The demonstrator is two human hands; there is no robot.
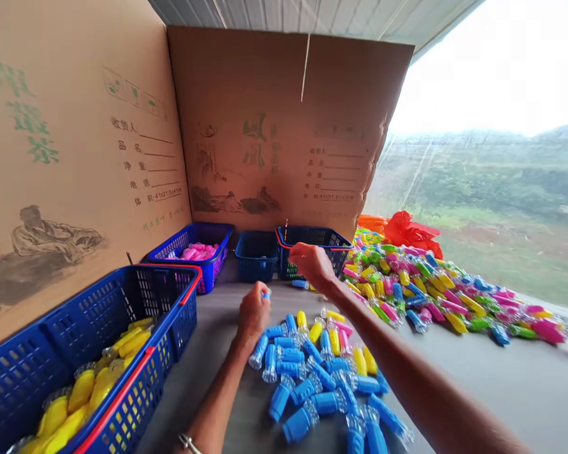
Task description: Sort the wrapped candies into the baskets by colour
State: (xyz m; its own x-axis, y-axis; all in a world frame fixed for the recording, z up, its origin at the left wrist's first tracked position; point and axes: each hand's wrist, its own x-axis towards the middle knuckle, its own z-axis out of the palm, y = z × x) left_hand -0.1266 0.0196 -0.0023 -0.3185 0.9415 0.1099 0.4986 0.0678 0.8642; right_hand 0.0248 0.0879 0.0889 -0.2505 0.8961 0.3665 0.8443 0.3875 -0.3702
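On the surface, loose plastic pieces lie at six o'clock, a heap at four, a part-filled basket at eight.

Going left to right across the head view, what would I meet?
Yellow pieces in the near basket, pink pieces in the basket behind, left hand, right hand, mixed-colour pile.

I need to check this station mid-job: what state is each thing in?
Left hand: closed on a blue piece, mostly hidden
Right hand: fingers bent, grip unclear
Near-left basket: open-topped, part-filled, yellow pieces
Far-left basket: open-topped, holding pink pieces
Middle basket: open-topped, contents unclear
Far-right basket: open-topped, contents unclear
Near pile: loose, mostly blue
Right-hand heap: loose, mixed colors
Red bag: crumpled
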